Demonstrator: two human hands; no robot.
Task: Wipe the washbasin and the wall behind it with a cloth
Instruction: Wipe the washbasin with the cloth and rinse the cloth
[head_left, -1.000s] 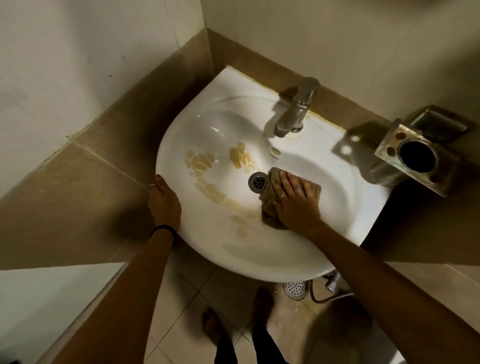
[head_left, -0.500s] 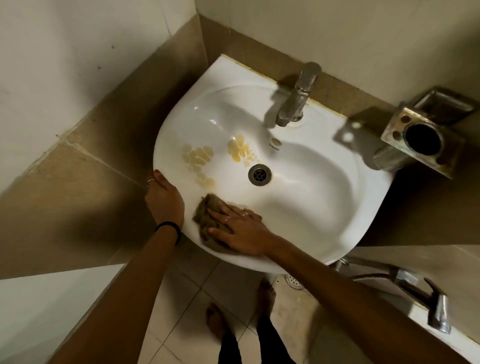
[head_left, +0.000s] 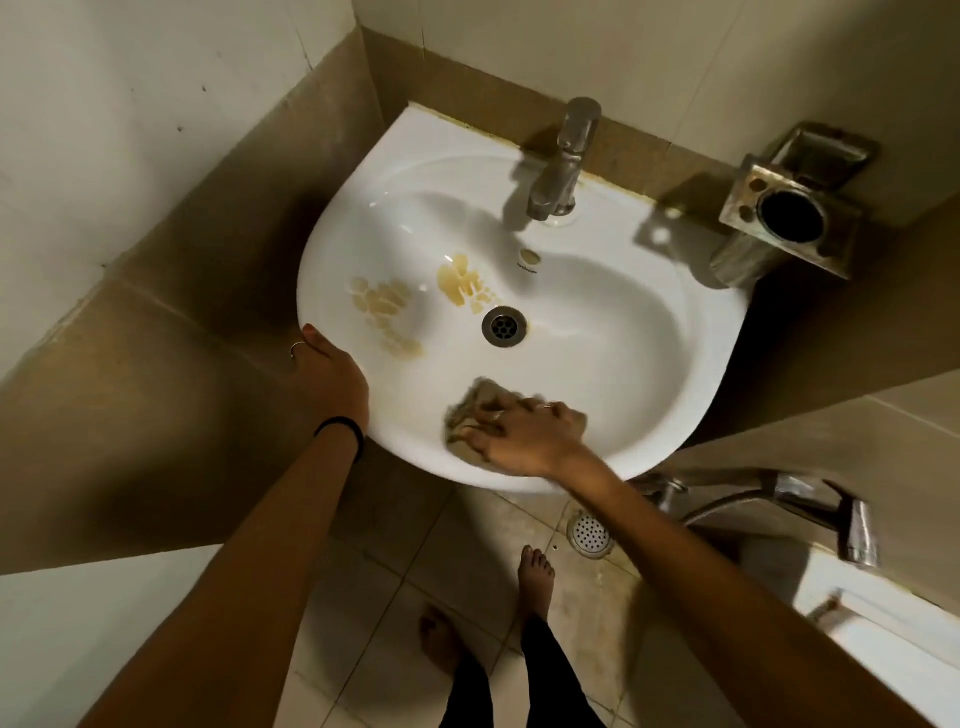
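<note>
The white washbasin (head_left: 623, 332) is fixed in a corner, with yellowish stains left of its drain (head_left: 504, 325). My right hand (head_left: 530, 434) presses a crumpled brown cloth (head_left: 475, 410) flat against the near inner slope of the bowl, fingers spread over it. My left hand (head_left: 332, 376) grips the basin's left rim, a black band on its wrist. The tiled wall (head_left: 649, 47) rises behind the metal tap (head_left: 563, 161).
A metal cup holder (head_left: 789, 215) is mounted on the wall at the right of the basin. Lower right, a second tap (head_left: 831, 512) juts out over a white ledge. Bare feet stand on the tiled floor beside a floor drain (head_left: 589, 532).
My right hand slid the cloth from beside the drain down to the near left slope, then slightly right along the near side. The stain there is gone. My left hand stayed on the rim.
</note>
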